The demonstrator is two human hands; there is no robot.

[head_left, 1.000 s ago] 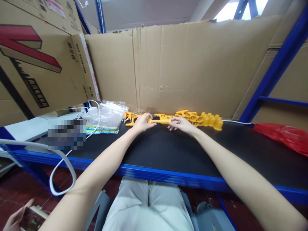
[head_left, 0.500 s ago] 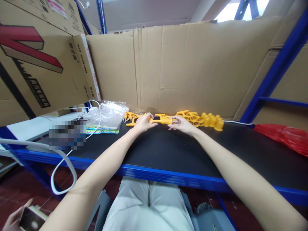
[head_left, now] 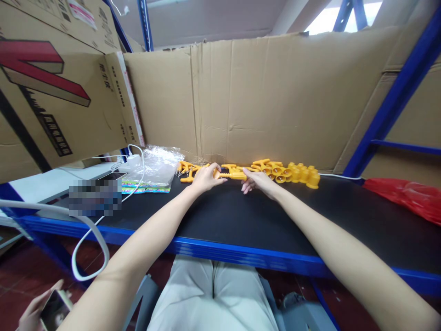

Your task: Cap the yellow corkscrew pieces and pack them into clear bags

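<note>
My left hand is closed around the left end of a yellow plastic piece with a ridged, screw-like shaft and a wider sleeve. At the sleeve's right end, the thumb and forefinger of my right hand are pressed together, the other fingers curled below. The piece lies level just above the black shelf top. Behind my hands are several yellow T-shaped handle pieces. Right of them sit yellow cup-like pieces in a cluster. More yellow pieces with small dark markings or bits lie left of my left hand.
Clear plastic bags and a white cable lie at left, near a blurred-out patch. A red plastic bag is at right. Cardboard stands behind. At bottom left, another person's hand holds a phone.
My right hand's fingers have shifted on the sleeve end, the lower ones now curled further down. My left hand keeps its hold. The other person's hand with the phone has moved slightly right.
</note>
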